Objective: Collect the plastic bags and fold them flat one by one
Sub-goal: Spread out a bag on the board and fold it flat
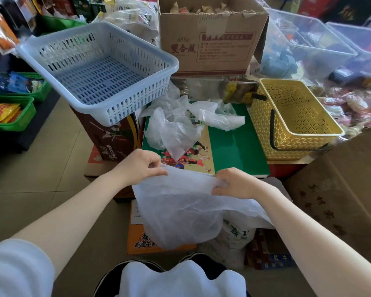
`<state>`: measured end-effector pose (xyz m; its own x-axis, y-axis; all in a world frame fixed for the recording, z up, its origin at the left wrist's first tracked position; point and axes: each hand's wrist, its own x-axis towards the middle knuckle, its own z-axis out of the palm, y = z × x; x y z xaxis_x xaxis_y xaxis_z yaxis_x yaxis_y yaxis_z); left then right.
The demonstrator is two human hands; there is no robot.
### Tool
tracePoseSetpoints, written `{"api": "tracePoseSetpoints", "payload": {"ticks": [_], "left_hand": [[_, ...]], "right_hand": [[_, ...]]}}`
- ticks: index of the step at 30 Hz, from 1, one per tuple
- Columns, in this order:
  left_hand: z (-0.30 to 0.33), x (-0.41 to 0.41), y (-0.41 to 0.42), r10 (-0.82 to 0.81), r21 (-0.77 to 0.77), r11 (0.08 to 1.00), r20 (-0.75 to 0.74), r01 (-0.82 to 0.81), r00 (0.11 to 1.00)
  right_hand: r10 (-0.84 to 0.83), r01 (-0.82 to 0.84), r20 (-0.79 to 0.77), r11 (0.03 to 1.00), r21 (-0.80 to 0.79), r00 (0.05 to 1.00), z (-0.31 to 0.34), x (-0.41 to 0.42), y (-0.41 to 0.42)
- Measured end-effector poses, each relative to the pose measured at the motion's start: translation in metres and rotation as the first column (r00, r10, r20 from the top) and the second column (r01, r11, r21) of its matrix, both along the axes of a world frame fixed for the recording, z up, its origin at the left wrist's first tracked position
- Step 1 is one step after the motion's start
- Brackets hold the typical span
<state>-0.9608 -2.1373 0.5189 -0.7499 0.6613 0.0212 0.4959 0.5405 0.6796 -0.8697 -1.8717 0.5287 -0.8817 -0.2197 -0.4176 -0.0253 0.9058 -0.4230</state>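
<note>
Head view: left hand (140, 166) and right hand (234, 183) pinch top edge of translucent white plastic bag (180, 211), hanging at six o'clock. Risk: slippery film slides from pinch, fold skews.

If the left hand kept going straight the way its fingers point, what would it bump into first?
The left hand pinches the held bag, fingers pointing right. Going on, it would probably meet the right hand gripping the bag's other end.
</note>
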Motion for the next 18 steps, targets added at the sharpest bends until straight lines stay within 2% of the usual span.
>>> {"api": "tracePoseSetpoints", "payload": {"ticks": [3,6,9,11,14,18], "left_hand": [[-0.011,-0.002,-0.012,0.068,-0.063,0.995,-0.106,-0.075,0.992],[-0.021,-0.005,-0.027,0.170,-0.275,0.940,-0.135,-0.201,0.976],[-0.021,-0.002,-0.026,0.131,-0.445,0.878,-0.134,-0.178,0.982],[-0.015,0.003,-0.012,0.014,-0.440,0.897,-0.075,-0.046,0.997],[-0.006,0.012,0.022,-0.121,-0.308,0.937,0.150,0.163,0.981],[-0.008,0.016,0.055,-0.219,-0.182,0.953,0.147,0.244,0.965]], "right_hand": [[-0.111,0.111,-0.012,0.993,-0.032,0.994,-0.003,-0.002,0.007],[-0.189,0.185,-0.048,0.980,-0.078,0.981,-0.002,-0.007,0.014],[-0.144,0.139,-0.039,0.985,-0.102,0.989,0.002,-0.008,0.012],[-0.066,0.061,-0.038,0.990,-0.125,0.997,0.004,-0.009,0.004],[0.031,-0.037,-0.041,0.988,-0.148,0.999,0.004,-0.010,-0.011],[0.098,-0.109,-0.073,0.978,-0.178,0.993,0.004,-0.011,-0.021]]}}
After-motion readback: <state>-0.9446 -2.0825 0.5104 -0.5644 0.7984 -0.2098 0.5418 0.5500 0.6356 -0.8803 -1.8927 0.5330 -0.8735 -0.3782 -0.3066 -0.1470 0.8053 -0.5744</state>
